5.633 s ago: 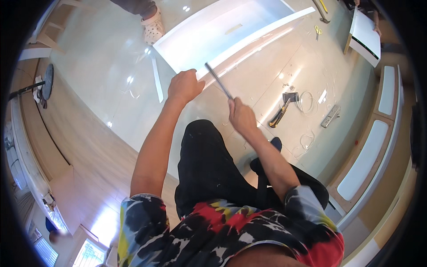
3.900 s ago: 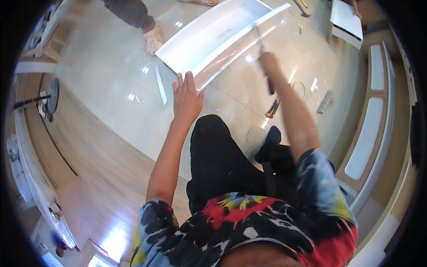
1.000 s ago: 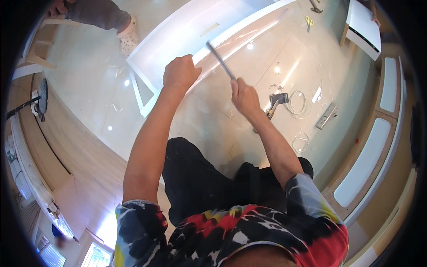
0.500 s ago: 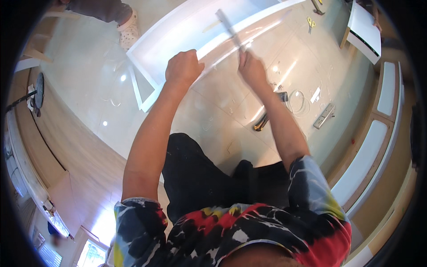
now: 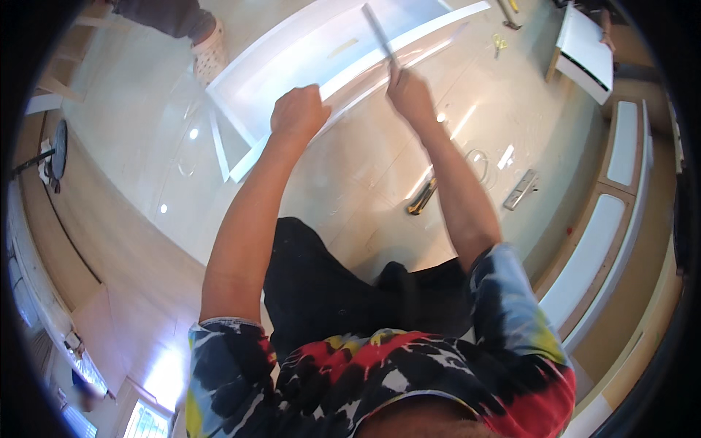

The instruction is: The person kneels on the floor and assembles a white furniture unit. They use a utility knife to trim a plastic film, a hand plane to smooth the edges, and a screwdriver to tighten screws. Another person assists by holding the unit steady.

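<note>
A long white frame (image 5: 307, 55) lies on the glossy tiled floor in front of me. My left hand (image 5: 298, 112) is closed over the frame's near edge, close to its left end. My right hand (image 5: 409, 89) grips a thin grey metal strip (image 5: 378, 31) that slants up and to the left, over the frame. Both arms reach forward over my black trousers.
A yellow-and-black hand tool (image 5: 422, 197), a clear ring (image 5: 478, 162) and a grey metal bracket (image 5: 520, 190) lie on the floor to my right. White panels (image 5: 591, 248) lean at the right. Another person's foot (image 5: 208, 51) stands beyond the frame. Scissors (image 5: 499, 42) lie further off.
Both hands have reached farther forward toward the frame. The strip in my right hand has moved up over the frame, and my left hand has closed on the frame's edge.
</note>
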The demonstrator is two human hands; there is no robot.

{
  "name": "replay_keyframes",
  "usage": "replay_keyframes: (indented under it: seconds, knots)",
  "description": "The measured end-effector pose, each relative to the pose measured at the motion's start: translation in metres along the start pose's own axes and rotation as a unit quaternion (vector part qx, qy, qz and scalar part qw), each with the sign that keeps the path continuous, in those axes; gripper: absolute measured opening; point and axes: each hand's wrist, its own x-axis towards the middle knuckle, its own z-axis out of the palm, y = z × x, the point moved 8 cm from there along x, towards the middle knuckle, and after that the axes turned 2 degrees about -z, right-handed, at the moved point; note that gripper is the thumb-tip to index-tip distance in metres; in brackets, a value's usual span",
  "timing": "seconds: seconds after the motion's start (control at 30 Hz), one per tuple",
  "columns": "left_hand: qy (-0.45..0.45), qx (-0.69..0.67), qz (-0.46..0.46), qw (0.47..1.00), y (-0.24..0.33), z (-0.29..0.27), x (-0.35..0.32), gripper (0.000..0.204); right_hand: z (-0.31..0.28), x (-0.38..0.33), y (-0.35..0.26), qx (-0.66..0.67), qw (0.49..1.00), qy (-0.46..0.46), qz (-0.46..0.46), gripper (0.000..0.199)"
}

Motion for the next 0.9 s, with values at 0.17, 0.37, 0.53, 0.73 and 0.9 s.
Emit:
replay_keyframes:
  seconds: [0.17, 0.37, 0.53, 0.73, 0.9]
  knots:
    - [-0.019, 0.021, -0.009, 1.0, -0.012, -0.001, 0.0, 0.036, 0.022, -0.083, -0.04, -0.057, 0.99, -0.128, -0.003, 0.048]
    - [-0.002, 0.001, 0.004, 1.0, -0.003, -0.002, 0.004, 0.032, -0.014, 0.007, 0.001, -0.059, 0.998, 0.023, -0.006, 0.049]
    - [-0.018, 0.02, -0.01, 1.0, -0.016, 0.003, 0.001, 0.033, 0.017, -0.079, -0.035, -0.04, 0.992, -0.115, 0.017, 0.048]
    - [-0.035, -0.034, -0.035, 0.998, -0.002, -0.002, -0.002, 0.042, 0.002, -0.006, 0.021, -0.028, 0.997, -0.041, 0.055, 0.053]
    - [-0.009, -0.098, -0.098, 0.99, -0.015, -0.015, -0.009, 0.087, 0.03, -0.101, -0.045, -0.033, 0.99, -0.134, 0.013, 0.044]
